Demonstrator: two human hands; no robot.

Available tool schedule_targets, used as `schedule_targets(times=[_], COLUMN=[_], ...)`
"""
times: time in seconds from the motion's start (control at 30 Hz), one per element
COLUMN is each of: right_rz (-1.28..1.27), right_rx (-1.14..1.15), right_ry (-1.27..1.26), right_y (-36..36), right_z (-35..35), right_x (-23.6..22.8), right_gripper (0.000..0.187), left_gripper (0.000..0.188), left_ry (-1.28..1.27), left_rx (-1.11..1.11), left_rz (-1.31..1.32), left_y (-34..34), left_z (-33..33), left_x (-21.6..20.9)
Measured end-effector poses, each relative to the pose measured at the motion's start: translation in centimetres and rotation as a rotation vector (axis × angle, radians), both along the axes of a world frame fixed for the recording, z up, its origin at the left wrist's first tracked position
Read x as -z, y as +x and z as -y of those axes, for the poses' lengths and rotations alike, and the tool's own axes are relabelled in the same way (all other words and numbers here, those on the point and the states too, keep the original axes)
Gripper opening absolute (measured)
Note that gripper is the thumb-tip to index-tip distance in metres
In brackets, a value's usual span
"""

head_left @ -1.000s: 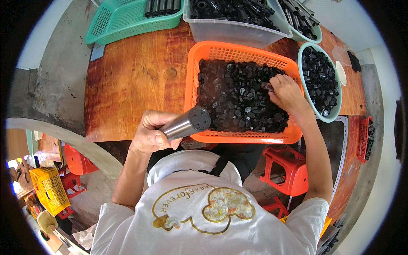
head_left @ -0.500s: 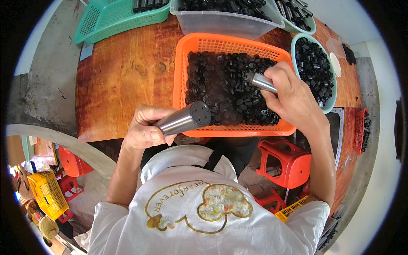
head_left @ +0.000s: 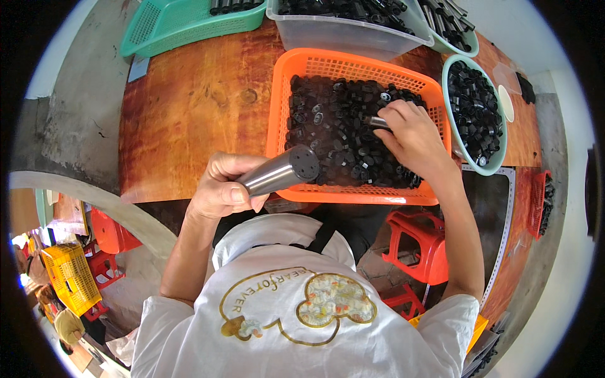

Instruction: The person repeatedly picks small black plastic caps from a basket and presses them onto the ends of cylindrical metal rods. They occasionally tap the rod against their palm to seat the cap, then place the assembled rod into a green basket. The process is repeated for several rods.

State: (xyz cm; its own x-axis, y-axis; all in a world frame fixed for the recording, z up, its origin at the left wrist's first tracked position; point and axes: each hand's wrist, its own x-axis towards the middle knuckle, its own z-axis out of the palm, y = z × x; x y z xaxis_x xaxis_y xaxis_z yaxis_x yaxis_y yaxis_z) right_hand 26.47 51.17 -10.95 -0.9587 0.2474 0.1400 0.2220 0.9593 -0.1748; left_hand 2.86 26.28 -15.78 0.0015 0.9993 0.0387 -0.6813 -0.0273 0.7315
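Note:
My left hand (head_left: 222, 188) is closed round a tapered, shiny metal tube (head_left: 270, 176). Its wide end carries a black disc with several small holes and points up to the right, beside the front rim of an orange plastic basket (head_left: 353, 196). Inside the basket lie many small black plastic parts (head_left: 343, 135), some round, some blocky. Over their right side my right hand (head_left: 411, 133) is closed on a slimmer metal tube (head_left: 377, 122); its tip points left, just at or above the parts. My fingers cover the rest of that tube.
Beyond the basket stands a clear plastic bin (head_left: 353, 34) of black pieces. A pale green tub (head_left: 502, 135) of black parts is at its right, with a bowl (head_left: 449, 45) of tubes farther back. A green basket (head_left: 189, 33) sits far left. Under the table is a red stool (head_left: 432, 249).
My right hand has turned and lowered toward the parts, so less of its tube shows. My left hand keeps its grip on the tapered tube. The whole view has shifted slightly.

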Motion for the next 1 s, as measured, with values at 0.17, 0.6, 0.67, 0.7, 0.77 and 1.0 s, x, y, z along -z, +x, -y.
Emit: schedule_targets(times=[0.17, 0.6, 0.67, 0.7, 0.77, 1.0], right_rz=[-0.463, -0.727, -0.697, -0.685, -0.650, -0.716], right_rx=[-0.153, -0.069, -0.049, -0.037, -0.014, -0.154], right_ry=[-0.754, -1.709, -1.763, -1.785, -1.819, -1.675], right_y=[-2.5, -7.9, -8.3, -8.3, -8.3, -9.5], right_z=[5.1, 7.6, 7.4, 7.4, 7.5, 6.5], right_x=[-4.8, -7.7, -8.7, -9.1, -9.8, -6.6], right_gripper=[0.075, 0.084, 0.080, 0.078, 0.075, 0.066], left_gripper=[0.063, 0.054, 0.052, 0.051, 0.050, 0.047], left_ry=[-0.041, -0.275, -0.312, -0.309, -0.321, 0.063], left_rx=[0.044, 0.086, 0.056, 0.047, 0.028, -0.164], left_rz=[0.015, 0.050, -0.021, -0.094, -0.239, -0.805], left_y=[0.4, 4.0, 4.2, 4.2, 4.2, 4.5], left_z=[-0.5, -1.6, -1.4, -1.3, -1.1, -1.3], left_x=[-0.1, -3.3, -4.0, -4.3, -4.8, -4.5])
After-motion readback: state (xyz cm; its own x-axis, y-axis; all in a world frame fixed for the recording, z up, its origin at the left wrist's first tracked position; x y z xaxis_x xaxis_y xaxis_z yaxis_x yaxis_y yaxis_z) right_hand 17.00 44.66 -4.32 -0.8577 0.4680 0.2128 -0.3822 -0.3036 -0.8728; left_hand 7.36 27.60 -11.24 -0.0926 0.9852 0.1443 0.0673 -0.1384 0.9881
